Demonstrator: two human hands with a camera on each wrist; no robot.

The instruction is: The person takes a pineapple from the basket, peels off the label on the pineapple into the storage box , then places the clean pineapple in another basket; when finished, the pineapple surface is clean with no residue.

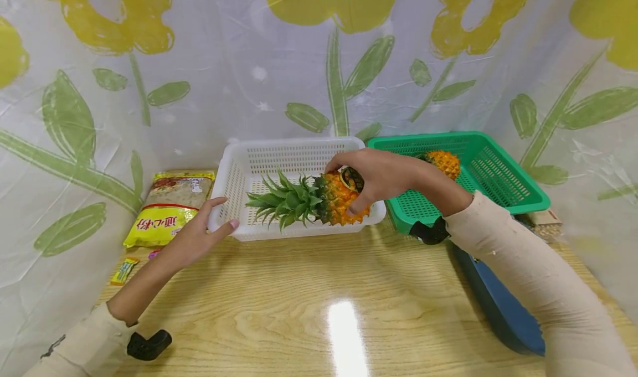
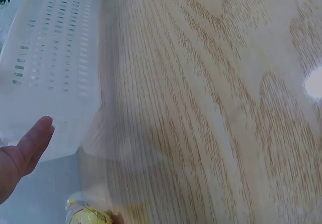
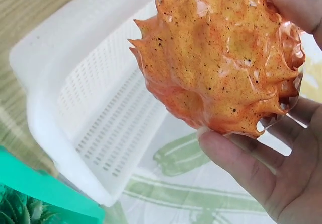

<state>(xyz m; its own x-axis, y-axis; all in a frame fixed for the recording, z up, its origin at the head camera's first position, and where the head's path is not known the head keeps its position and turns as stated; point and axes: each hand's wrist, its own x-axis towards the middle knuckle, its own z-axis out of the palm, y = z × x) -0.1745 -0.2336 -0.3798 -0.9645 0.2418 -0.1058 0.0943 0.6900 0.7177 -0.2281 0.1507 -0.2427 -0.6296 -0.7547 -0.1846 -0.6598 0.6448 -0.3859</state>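
My right hand (image 1: pixel 386 173) grips an orange pineapple (image 1: pixel 339 200) by its fruit end, with a dark oval tag beside the fingers. Its green leaf crown points left, over a white slotted basket (image 1: pixel 299 234). Close up in the right wrist view, thumb and fingers hold the spiky pineapple (image 3: pixel 221 63) from opposite sides. At the basket's left end, my left hand (image 1: pixel 199 236) touches the rim with extended finger and thumb; the other fingers are hidden. A second pineapple (image 1: pixel 443 163) lies in the green basket (image 1: pixel 535 204) to the right, partly covered by my right arm.
A yellow food bag (image 1: pixel 166 213) lies left of the white basket, with a small yellow packet (image 1: pixel 123 272) nearer me. Under my right forearm is a dark blue tray-like object (image 1: pixel 503 305). A flower-patterned curtain (image 1: pixel 209 61) hangs behind the wooden table (image 1: pixel 269 299).
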